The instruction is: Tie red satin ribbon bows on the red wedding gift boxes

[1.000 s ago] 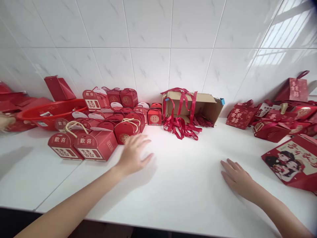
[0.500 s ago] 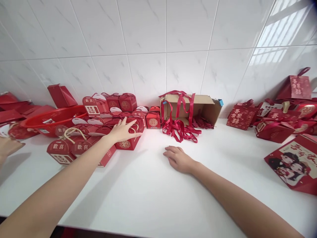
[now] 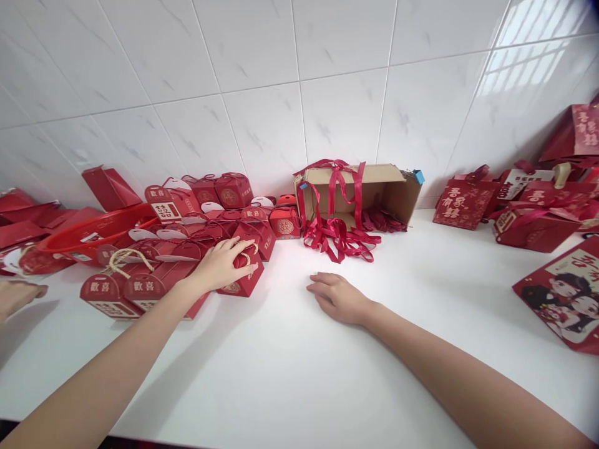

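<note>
My left hand rests over a small red gift box with a twisted cord handle, at the right end of a group of red boxes; its fingers reach round the box top. My right hand lies on the white table with its fingers slightly curled and holds nothing I can see. Behind it stands an open cardboard box, with red ribbons hanging over its edge and heaped in front. Two red boxes with a rope handle stand left of my left hand.
A red basin and folded red cartons lie at the left. Another person's hand is at the left edge. Red gift bags and a box with a printed couple stand at the right, before a tiled wall.
The small box under my left hand has come slightly towards me, apart from the box behind it. My left hand has moved with it. The view has shifted; my right hand stays on the table.
</note>
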`<control>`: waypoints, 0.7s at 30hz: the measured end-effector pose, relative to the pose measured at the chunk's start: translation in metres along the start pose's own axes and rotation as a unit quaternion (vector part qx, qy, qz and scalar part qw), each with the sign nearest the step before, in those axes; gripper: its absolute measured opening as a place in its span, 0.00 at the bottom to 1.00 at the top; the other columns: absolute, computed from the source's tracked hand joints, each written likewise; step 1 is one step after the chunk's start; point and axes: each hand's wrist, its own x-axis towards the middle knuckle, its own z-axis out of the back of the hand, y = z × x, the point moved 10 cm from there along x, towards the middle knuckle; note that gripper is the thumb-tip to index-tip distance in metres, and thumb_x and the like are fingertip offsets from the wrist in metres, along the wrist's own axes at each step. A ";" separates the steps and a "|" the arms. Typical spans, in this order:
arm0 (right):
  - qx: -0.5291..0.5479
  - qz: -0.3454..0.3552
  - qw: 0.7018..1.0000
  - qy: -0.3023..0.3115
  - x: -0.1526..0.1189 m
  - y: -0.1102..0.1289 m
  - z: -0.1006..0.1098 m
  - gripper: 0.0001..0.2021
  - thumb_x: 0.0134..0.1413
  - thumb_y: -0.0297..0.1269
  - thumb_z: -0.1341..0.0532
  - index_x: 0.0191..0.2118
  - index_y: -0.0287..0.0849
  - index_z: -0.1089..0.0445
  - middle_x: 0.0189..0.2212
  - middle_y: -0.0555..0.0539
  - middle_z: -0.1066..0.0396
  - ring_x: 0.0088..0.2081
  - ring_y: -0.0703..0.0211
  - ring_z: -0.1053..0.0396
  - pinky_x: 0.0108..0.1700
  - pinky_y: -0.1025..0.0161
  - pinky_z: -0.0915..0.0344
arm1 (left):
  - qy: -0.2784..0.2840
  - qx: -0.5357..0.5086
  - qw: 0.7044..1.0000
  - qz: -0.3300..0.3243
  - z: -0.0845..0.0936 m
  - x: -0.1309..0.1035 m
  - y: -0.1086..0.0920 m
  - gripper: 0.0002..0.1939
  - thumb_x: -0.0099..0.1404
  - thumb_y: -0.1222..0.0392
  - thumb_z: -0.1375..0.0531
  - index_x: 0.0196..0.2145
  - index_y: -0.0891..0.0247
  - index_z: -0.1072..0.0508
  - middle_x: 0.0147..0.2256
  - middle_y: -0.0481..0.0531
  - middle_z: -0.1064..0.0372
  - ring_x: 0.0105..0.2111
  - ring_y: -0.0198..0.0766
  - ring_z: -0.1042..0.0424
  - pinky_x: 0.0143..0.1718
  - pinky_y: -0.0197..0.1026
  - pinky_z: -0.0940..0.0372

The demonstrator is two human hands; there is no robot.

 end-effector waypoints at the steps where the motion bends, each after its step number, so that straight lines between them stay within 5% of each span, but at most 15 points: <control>1: 0.001 0.000 1.000 -0.001 0.000 0.000 0.000 0.19 0.59 0.32 0.48 0.54 0.40 0.32 0.58 0.40 0.38 0.60 0.45 0.42 0.60 0.48 0.44 | -0.002 -0.009 1.000 -0.006 0.001 -0.002 -0.005 0.36 0.57 0.37 0.47 0.60 0.53 0.42 0.63 0.59 0.50 0.62 0.53 0.49 0.58 0.56 0.47; 9: 0.003 0.002 1.000 -0.005 0.000 0.000 0.000 0.18 0.58 0.32 0.48 0.53 0.40 0.31 0.58 0.40 0.38 0.60 0.45 0.42 0.60 0.47 0.43 | -0.005 -0.020 1.000 -0.005 -0.002 0.008 -0.042 0.33 0.59 0.41 0.47 0.61 0.49 0.43 0.64 0.54 0.52 0.63 0.54 0.52 0.54 0.57 0.42; 21: 0.005 -0.002 1.000 -0.008 0.001 0.000 0.002 0.19 0.58 0.32 0.47 0.54 0.42 0.32 0.58 0.41 0.38 0.60 0.46 0.43 0.60 0.46 0.43 | -0.032 -0.045 0.998 0.019 -0.010 0.046 -0.081 0.38 0.56 0.33 0.49 0.60 0.52 0.42 0.61 0.64 0.47 0.60 0.64 0.49 0.50 0.64 0.44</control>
